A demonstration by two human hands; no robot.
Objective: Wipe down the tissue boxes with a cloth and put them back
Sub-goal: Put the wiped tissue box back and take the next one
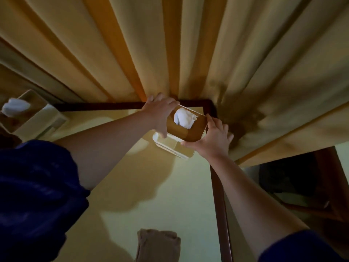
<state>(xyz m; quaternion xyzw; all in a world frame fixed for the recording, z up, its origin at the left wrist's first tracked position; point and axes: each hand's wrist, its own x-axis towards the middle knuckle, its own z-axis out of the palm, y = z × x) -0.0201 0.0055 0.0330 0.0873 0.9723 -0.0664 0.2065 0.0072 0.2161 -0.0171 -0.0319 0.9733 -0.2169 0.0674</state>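
Observation:
A white tissue box (176, 148) with a wooden lid and a white tissue poking out stands at the table's far right corner. My left hand (159, 112) grips its far left side, thumb on the near edge. My right hand (214, 137) grips its right end, fingers curled round the lid's edge. A second tissue box (35, 118) of the same kind stands at the far left. A folded beige cloth (157, 245) lies on the table near the front edge, apart from both hands.
The pale table (151, 195) has a dark wooden rim along its back and right sides. Yellow curtains (170, 44) hang right behind the box. A dark gap (294, 176) opens to the right, below the curtain.

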